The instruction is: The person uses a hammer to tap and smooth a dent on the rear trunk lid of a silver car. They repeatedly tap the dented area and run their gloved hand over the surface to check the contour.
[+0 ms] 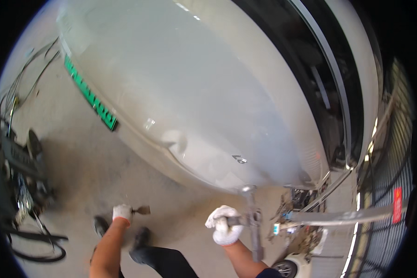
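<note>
My left hand (121,211), in a white glove, is closed around a short scraper (142,210) with a flat, brownish blade pointing right. It is held low, over the floor and apart from the car. My right hand (225,228), also gloved, grips the handle of a metal hammer (254,222). The hammer's long head stands lengthwise in the view, its round face close to the car's lower edge; whether they touch I cannot tell. Before me the white car body (194,92) carries a crease or dent (173,142) near its edge and a small silver emblem (239,159).
A green plate (90,96) runs along the car's left edge. Dark equipment with hoses (25,162) stands at the left. At the right are a grey metal bar (343,216) with a red label, cluttered parts (294,204) and another white vehicle (294,266). My shoes rest on the concrete floor.
</note>
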Demonstrator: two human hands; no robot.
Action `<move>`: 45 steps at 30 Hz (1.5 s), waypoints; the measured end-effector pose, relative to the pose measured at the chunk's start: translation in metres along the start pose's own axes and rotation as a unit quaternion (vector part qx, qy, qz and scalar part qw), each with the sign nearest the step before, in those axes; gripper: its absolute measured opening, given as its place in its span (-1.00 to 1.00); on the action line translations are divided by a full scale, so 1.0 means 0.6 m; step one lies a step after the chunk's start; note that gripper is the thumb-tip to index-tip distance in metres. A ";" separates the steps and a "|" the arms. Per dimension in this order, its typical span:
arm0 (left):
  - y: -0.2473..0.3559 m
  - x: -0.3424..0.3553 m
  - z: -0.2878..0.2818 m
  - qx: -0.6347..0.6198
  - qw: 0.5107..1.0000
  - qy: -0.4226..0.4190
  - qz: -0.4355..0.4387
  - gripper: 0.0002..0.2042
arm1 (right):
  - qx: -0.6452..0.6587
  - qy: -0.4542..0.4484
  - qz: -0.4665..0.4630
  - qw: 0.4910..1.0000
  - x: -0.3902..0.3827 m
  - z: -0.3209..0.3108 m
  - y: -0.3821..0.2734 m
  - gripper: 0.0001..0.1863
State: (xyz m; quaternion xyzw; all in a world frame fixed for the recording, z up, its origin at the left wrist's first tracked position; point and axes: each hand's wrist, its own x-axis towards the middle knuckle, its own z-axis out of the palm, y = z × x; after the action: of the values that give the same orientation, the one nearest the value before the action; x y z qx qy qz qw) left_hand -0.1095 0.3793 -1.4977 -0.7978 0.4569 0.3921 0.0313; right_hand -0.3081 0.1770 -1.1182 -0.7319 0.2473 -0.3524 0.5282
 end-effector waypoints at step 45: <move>0.212 -0.175 -0.984 0.095 0.332 0.840 0.418 -0.36 | -0.054 0.100 -0.209 0.971 0.126 0.002 0.115 -0.70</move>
State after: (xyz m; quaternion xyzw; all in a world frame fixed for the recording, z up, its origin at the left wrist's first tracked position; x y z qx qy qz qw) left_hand 0.1186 0.1385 -0.9819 -0.4005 0.5490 -0.5701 -0.4616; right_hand -0.2589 0.1002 -1.1647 -0.7555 0.1594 -0.5127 0.3755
